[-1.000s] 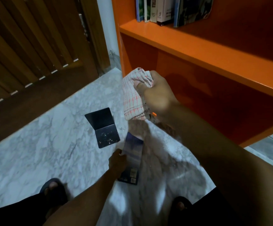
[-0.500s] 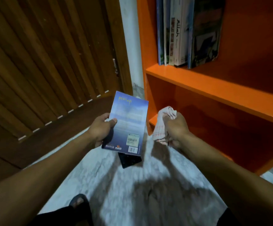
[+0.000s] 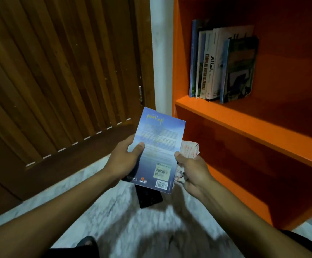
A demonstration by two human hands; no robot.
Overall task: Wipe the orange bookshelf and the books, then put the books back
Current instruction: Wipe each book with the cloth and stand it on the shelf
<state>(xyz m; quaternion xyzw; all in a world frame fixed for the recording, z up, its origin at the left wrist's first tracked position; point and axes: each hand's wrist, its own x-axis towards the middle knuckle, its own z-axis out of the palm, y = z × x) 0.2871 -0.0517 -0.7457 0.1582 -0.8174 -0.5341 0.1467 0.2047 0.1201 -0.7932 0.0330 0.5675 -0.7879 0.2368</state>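
A brown slatted wooden door [image 3: 58, 81] fills the left side, with a metal hinge [image 3: 140, 94] on its right edge near a pale strip of wall [image 3: 160, 58]. The floor is white-grey marble [image 3: 125, 220]. A dark flat object [image 3: 148, 199] lies on that floor, and the tip of 1 dark sandal [image 3: 88, 243] shows near the bottom edge.

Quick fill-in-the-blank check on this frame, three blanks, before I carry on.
1. The left hand grips the ____ paperback book.
2. The right hand holds a checked ____ beside it.
3. The standing books sit on the ____ bookshelf.
4. The black book lies on the marble ____.

Missing: blue; cloth; orange; floor
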